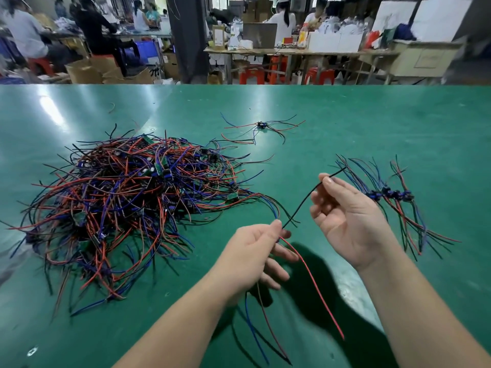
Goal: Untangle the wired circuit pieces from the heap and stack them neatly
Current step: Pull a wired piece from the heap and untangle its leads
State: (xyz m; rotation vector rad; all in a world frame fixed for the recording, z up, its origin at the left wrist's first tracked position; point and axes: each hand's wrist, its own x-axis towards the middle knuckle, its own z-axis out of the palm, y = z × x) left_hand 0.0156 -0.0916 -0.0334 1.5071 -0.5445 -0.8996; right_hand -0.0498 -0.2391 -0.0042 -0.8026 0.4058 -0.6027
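**Heap (127, 203) at left, black wire (305, 200) drawn taut between two hands**

Tangle of red, blue and black leads with small green boards among them fills the left half of the frame, lying on the green surface (372, 123). Right of it, in the upper centre, a lone piece (261, 126) lies by itself with its wires splayed out.

In the lower centre the left hand (255, 251) is raised above the surface, its thumb and forefinger pinching a bunch of wires. Blue and dull red strands dangle beneath the palm, and a red wire (313, 282) trails down to the lower right. Whether a board sits inside this hand cannot be told.

From that pinch the black wire runs up and right to the right hand (348, 221). This hand, palm turned toward the camera, nips the wire near its far end between thumb and forefinger, the other fingers loosely curled.

At the right edge, sorted pieces (390, 195) lie side by side in a row, wires fanned above and below.
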